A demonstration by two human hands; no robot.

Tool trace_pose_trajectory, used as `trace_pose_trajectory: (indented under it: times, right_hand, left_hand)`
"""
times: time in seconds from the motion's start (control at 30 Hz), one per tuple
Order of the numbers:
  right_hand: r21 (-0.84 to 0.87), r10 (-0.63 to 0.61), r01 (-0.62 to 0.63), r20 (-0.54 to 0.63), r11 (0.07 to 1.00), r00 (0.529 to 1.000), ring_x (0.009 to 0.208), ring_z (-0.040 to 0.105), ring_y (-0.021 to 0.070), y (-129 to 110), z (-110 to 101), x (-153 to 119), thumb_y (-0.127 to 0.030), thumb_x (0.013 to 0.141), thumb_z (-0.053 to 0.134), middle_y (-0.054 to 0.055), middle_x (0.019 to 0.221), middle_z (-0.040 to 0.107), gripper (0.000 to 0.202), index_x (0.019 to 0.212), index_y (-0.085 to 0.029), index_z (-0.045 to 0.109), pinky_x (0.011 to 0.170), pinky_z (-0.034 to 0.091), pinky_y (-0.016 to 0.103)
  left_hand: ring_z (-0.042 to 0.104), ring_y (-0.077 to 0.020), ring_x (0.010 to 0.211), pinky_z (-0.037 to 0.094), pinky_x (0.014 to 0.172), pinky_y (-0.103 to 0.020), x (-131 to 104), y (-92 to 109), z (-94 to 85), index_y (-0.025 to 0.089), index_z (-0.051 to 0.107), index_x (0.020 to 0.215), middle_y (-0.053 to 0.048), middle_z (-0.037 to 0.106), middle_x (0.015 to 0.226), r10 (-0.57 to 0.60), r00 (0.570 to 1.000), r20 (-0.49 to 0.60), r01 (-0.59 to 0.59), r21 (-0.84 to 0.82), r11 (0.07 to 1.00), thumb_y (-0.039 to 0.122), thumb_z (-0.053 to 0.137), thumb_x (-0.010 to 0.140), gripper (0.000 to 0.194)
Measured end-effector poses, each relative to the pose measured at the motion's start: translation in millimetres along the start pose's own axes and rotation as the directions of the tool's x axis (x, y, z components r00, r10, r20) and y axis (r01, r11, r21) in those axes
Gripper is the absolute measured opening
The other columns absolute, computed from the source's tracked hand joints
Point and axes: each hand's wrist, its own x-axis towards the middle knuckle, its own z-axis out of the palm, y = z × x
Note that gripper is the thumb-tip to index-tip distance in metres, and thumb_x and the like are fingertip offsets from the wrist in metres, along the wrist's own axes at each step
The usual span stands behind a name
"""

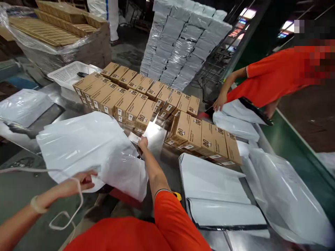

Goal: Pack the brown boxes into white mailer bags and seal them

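My right hand [143,143] reaches to the middle of the metal table, its fingers closed on the edge of a small white label [134,137]. Nearer to me on the left, my left hand [87,180] is at the lower edge of a large white plastic bag [78,143]; thumb and fingers are apart. A smaller translucent bag [125,170] lies between my arms, partly over the large one. Brown boxes [134,104] stand in rows just beyond my right hand, with another row of boxes [206,139] to the right.
A stack of white bags [214,177] lies right of my arm, near a yellow tool [177,196]. A white basket [70,75] sits at the back left. Filled bags [285,191] line the right side. Across the table, a person in orange [277,73] handles a white bag.
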Motion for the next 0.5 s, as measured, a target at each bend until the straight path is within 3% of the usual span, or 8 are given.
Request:
trace_pose_trajectory:
  times: [0.1, 0.17, 0.2, 0.27, 0.3, 0.33, 0.4, 0.5]
  right_hand:
    - [-0.058, -0.158, 0.158, -0.011, 0.986, 0.987, 0.102, 0.066, 0.0208, -8, -21, -43, -0.005, 0.097, 0.062, 0.008, 0.106, 0.077, 0.022, 0.104, -0.019, 0.078, 0.086, 0.047, 0.026]
    - [-0.105, -0.39, 0.391, 0.03, 0.915, 0.92, 0.1, 0.066, 0.0206, -10, -33, -79, -0.003, 0.095, 0.063, 0.006, 0.104, 0.077, 0.023, 0.102, -0.02, 0.077, 0.084, 0.045, 0.026]
    - [-0.086, -0.514, 0.519, 0.076, 0.85, 0.854, 0.096, 0.065, 0.0201, -10, -37, -98, -0.002, 0.092, 0.065, 0.005, 0.101, 0.077, 0.024, 0.102, -0.02, 0.077, 0.082, 0.045, 0.026]
    - [0.093, -0.673, 0.667, 0.11, 0.739, 0.731, 0.084, 0.063, 0.0181, -6, -44, -132, -0.002, 0.086, 0.071, 0.001, 0.09, 0.075, 0.024, 0.101, -0.021, 0.077, 0.076, 0.044, 0.027]
    - [0.237, -0.679, 0.651, 0.062, 0.721, 0.731, 0.078, 0.061, 0.0168, -3, -48, -147, -0.006, 0.086, 0.075, -0.001, 0.086, 0.073, 0.022, 0.101, -0.021, 0.076, 0.074, 0.044, 0.026]
    - [0.384, -0.63, 0.591, -0.031, 0.709, 0.776, 0.074, 0.06, 0.0158, 2, -52, -160, -0.012, 0.086, 0.08, -0.002, 0.083, 0.072, 0.019, 0.102, -0.022, 0.076, 0.073, 0.046, 0.027]
    - [0.618, -0.367, 0.447, -0.262, 0.646, 0.893, 0.074, 0.062, 0.0159, 17, -61, -182, -0.028, 0.087, 0.086, -0.002, 0.083, 0.073, 0.018, 0.101, -0.023, 0.076, 0.075, 0.051, 0.028]
    - [0.769, 0.027, 0.341, -0.421, 0.541, 0.907, 0.082, 0.067, 0.019, 41, -77, -210, -0.043, 0.084, 0.085, 0.002, 0.087, 0.076, 0.023, 0.093, -0.023, 0.078, 0.081, 0.056, 0.032]
  left_hand:
    - [0.073, -0.0283, 0.088, 0.06, 0.083, -0.039, 14, 34, -20.4, 0.024, 0.077, 0.127, -0.007, 0.078, 0.093, 0.262, 0.94, -0.22, -0.218, 0.207, 0.954, 0.071, 0.074, 0.084, 0.064]
    - [0.074, -0.0375, 0.121, 0.059, 0.108, -0.049, 31, 73, -15.4, 0.024, 0.075, 0.132, -0.014, 0.081, 0.125, 0.467, 0.813, -0.347, -0.366, 0.318, 0.874, 0.064, 0.08, 0.08, 0.066]
    - [0.07, -0.0415, 0.132, 0.057, 0.113, -0.053, 41, 94, -8.3, 0.023, 0.075, 0.133, -0.017, 0.079, 0.135, 0.527, 0.764, -0.373, -0.414, 0.343, 0.843, 0.062, 0.086, 0.073, 0.072]
    - [0.071, -0.041, 0.13, 0.059, 0.11, -0.051, 59, 134, 10.6, 0.021, 0.075, 0.131, -0.016, 0.079, 0.134, 0.531, 0.797, -0.288, -0.461, 0.279, 0.842, 0.052, 0.092, 0.062, 0.078]
    - [0.076, -0.0366, 0.113, 0.062, 0.1, -0.047, 67, 150, 20.4, 0.021, 0.078, 0.121, -0.012, 0.083, 0.116, 0.474, 0.854, -0.213, -0.439, 0.192, 0.878, 0.048, 0.091, 0.062, 0.066]
    - [0.077, -0.0326, 0.097, 0.063, 0.089, -0.043, 74, 164, 29.3, 0.021, 0.08, 0.106, -0.008, 0.082, 0.097, 0.422, 0.901, -0.098, -0.41, 0.122, 0.904, 0.046, 0.089, 0.065, 0.049]
    - [0.074, -0.0262, 0.077, 0.061, 0.076, -0.037, 82, 182, 42.5, 0.019, 0.077, 0.087, -0.005, 0.077, 0.078, 0.365, 0.931, 0.024, -0.365, -0.004, 0.931, 0.047, 0.085, 0.07, 0.034]
    - [0.074, -0.0239, 0.078, 0.061, 0.074, -0.036, 82, 196, 50.1, 0.016, 0.078, 0.09, -0.008, 0.082, 0.088, 0.311, 0.948, 0.072, -0.281, -0.278, 0.919, 0.046, 0.093, 0.064, 0.043]
